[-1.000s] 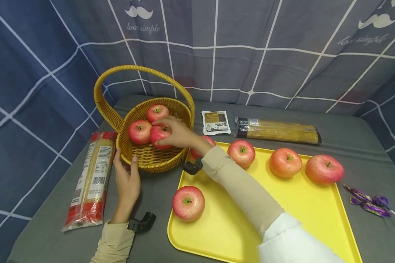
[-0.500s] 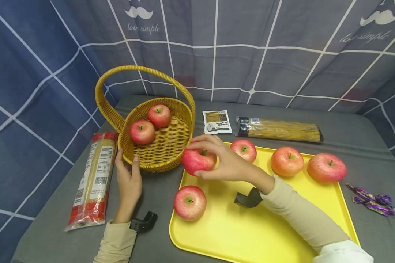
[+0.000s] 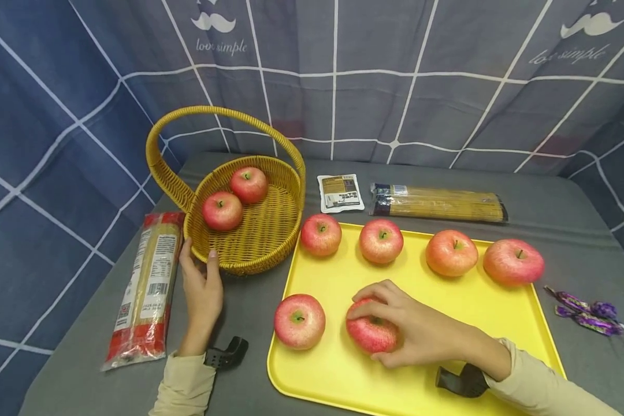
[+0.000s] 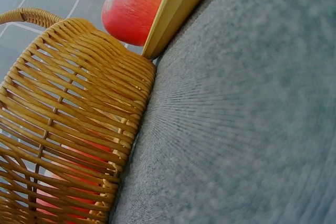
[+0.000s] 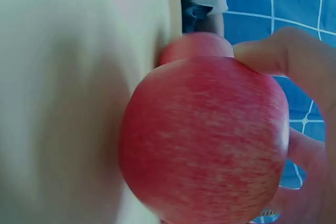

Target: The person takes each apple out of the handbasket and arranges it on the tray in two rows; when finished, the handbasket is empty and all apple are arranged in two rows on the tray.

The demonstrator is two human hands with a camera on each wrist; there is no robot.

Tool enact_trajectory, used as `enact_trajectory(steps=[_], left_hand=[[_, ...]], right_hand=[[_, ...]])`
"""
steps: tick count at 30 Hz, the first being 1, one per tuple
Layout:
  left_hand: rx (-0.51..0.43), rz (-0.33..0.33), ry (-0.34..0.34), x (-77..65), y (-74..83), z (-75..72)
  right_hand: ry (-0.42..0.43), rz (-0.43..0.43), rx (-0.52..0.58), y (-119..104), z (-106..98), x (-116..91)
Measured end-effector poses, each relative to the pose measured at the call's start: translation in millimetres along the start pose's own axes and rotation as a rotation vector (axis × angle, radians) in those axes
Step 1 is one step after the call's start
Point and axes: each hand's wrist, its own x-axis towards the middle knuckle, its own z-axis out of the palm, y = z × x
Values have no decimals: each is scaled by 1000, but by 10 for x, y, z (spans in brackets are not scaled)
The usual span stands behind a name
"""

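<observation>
In the head view, my right hand (image 3: 421, 326) grips a red apple (image 3: 371, 335) at the front middle of the yellow tray (image 3: 338, 375). Thumb and fingers curve around its sides. The right wrist view shows this apple (image 5: 205, 140) close to the tray surface; whether it touches cannot be told. My left hand (image 3: 203, 292) rests against the near side of the woven basket (image 3: 260, 242), thumb and fingers spread along the outer wall, some fingertips hidden. Two apples, one nearer (image 3: 222, 211) and one behind (image 3: 249, 185), lie inside the basket.
Several other apples sit on the tray, including one at its left front (image 3: 299, 321) and one at its far right (image 3: 513, 262). Bagged noodles (image 3: 145, 289) lie left of the basket. Behind the tray are a small packet (image 3: 340, 193) and a long noodle pack (image 3: 439, 202); purple-wrapped candies (image 3: 587, 315) lie right.
My right hand has lifted an apple out of the basket and carried it rightward and nearer, over the tray's corner to its front middle. The left hand has stayed at the basket.
</observation>
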Motion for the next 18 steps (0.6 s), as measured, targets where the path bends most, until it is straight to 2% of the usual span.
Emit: enact_trajectory(steps=[7, 9, 14, 17, 18], left_hand=[[14, 22, 27, 3, -11, 3], [19, 23, 27, 3, -12, 5], [25, 18, 28, -4, -13, 3], [31, 15, 27, -7, -14, 2], [34, 14, 27, -8, -13, 2]], right_hand=[[-2, 30, -72, -67, 148, -203], [-25, 46, -56, -81, 151, -227], [-70, 138, 16, -119, 72, -215], [-63, 186, 36, -123, -32, -141], [-48, 175, 37, -112, -73, -105]])
